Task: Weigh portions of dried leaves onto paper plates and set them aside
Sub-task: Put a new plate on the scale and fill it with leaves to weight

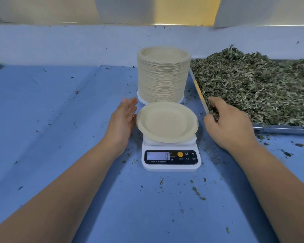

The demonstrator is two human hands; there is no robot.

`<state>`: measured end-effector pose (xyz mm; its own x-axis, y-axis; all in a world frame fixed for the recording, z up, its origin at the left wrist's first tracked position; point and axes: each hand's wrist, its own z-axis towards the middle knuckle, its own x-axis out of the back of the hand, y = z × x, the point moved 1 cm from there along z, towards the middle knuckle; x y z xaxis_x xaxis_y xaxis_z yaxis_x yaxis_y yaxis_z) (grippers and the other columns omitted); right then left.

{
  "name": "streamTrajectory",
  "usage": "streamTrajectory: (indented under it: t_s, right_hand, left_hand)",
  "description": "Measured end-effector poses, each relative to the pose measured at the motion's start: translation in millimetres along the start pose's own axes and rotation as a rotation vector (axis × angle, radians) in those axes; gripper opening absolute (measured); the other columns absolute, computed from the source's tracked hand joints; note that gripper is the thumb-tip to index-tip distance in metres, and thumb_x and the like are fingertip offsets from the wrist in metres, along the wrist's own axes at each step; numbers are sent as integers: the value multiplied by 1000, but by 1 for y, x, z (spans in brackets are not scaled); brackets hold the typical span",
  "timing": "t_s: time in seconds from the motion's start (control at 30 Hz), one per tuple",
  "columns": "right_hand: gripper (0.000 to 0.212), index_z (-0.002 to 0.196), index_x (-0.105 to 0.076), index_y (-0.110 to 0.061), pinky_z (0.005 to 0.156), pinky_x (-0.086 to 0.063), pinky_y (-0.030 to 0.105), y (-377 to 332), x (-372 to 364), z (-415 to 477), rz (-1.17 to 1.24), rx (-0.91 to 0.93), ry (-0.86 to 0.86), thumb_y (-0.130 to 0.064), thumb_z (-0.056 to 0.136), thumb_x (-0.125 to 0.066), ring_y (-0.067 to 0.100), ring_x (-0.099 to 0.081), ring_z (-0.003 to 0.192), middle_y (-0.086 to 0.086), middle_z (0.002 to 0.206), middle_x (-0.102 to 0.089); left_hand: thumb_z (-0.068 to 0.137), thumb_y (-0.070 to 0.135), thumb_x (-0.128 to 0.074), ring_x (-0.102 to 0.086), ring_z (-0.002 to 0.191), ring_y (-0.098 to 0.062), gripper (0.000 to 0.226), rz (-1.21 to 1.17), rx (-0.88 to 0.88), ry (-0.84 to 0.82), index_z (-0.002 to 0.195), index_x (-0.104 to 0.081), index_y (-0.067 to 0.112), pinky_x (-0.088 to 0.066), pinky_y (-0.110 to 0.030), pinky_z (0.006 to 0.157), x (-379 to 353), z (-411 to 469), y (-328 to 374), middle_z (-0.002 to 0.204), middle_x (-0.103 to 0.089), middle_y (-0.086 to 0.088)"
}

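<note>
Head view: blue table (60, 120) stretches wide to the left of the left grip (125, 118). Its fingers are straight, the palm against the left rim of the paper plate (167, 121) on the kitchen scale (170, 165). Beyond the plate, the right grip (230, 125) curls round dried leaves (261, 85) at the metal tray's (279, 128) near-left corner.

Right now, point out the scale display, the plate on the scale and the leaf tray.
scale display (158, 156): head view, middle of the lit screen.
plate (167, 121): head view, bare centre of its well.
leaf tray (279, 127): head view, its metal front rim.
</note>
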<state>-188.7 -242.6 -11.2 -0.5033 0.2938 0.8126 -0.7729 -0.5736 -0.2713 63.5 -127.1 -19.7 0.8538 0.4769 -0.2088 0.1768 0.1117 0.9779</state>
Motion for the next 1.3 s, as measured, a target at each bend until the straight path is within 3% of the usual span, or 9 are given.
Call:
streamTrajectory:
  t_s: [0.17,0.33,0.53,0.7,0.8,0.9,1.0,1.07,1.3]
  right_hand:
    - [22,105,-54,-14,68,-46,41,5,0,3,-73,-87,109,-34,99,-46,32,-55,69,4,77,-61]
    - [38,115,-59,-11,79,-45,46,8,-4,4,-246,-81,63,-42,101,-42,38,-58,97,13,103,-65]
    - [44,99,-57,-11,58,-36,34,13,-11,4,-290,-41,-35,-46,105,-30,32,-52,64,6,71,-54]
    - [43,86,-52,-16,51,-29,28,16,-11,3,-259,-41,-70,-47,105,-30,27,-48,55,2,63,-50]
    - [41,102,-63,-14,67,-46,39,12,-8,5,-239,-10,22,-46,103,-38,35,-57,86,9,88,-63]
    - [48,117,-61,-12,86,-46,52,11,-5,9,-326,-62,64,-52,101,-39,41,-54,108,16,113,-62]
    - [55,100,-55,-17,72,-47,44,13,-10,14,-340,-121,-190,-62,102,-24,36,-57,84,11,93,-62]
    - [52,90,-50,-17,60,-40,36,12,-11,15,-312,-108,-244,-60,103,-23,29,-51,65,6,75,-55]
    - [38,90,-44,-18,61,-41,38,12,-6,35,-165,-168,-302,-50,105,-34,27,-50,68,7,76,-52]
  left_hand:
    - [110,49,-28,-53,127,3,43,52,-11,-36,133,-58,29,-36,-30,116,2,3,-8,130,-60,20]
    - [109,49,-30,-63,105,16,48,145,-29,-39,143,-54,24,-44,-19,96,7,7,-15,108,-68,29]
    - [105,46,-32,-67,92,13,52,184,-64,-136,80,-78,48,-52,-11,79,3,5,-11,92,-74,30]
    - [84,60,-46,-65,84,10,33,193,-82,-166,69,-75,50,-52,-14,78,0,1,-7,86,-71,28]
    - [75,61,-52,-61,87,0,29,154,-76,-131,71,-69,39,-50,-22,85,4,4,-11,89,-66,21]
    - [64,62,-53,-49,95,-11,34,138,-61,-103,80,-55,32,-43,-33,90,2,1,-6,99,-55,7]
    - [62,60,-54,-44,97,-14,36,133,-40,-110,82,-51,30,-38,-35,90,1,-1,-4,102,-50,2]
    - [66,52,-59,-58,92,-11,26,103,-31,-106,78,-60,29,-45,-25,87,0,0,-5,95,-64,10]
    - [69,51,-52,-69,79,8,24,119,-82,-155,62,-75,46,-54,-12,71,-1,1,-6,81,-73,25]
